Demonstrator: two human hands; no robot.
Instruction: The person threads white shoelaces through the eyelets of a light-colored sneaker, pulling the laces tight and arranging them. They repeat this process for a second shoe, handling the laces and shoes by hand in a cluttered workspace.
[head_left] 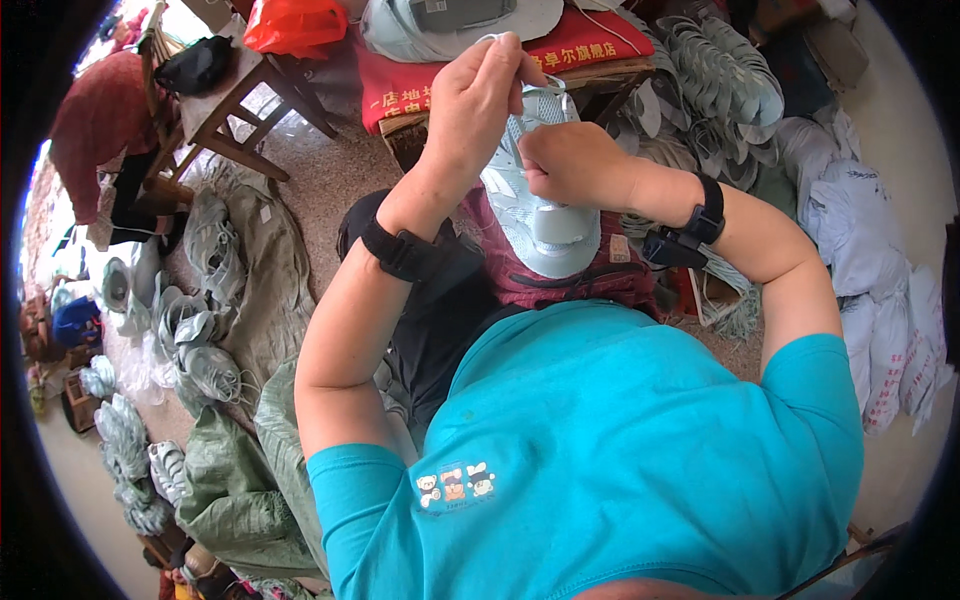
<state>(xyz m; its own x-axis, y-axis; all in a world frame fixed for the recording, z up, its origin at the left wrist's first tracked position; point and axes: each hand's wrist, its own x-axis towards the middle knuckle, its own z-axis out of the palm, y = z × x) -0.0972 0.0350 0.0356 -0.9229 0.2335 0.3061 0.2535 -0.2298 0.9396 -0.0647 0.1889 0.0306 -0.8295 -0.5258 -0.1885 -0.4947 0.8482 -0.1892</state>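
Over the maroon cloth point(515, 280): pale-blue shoe point(548, 230). Left hand point(485, 92) pinching lace point(489, 37) above it; right hand point(575, 165) closed against it, contents hidden. Probably lacing; next pull calls for even tension.

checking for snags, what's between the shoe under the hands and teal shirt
Maroon cloth lies between the shoe and the shirt, in the head view.
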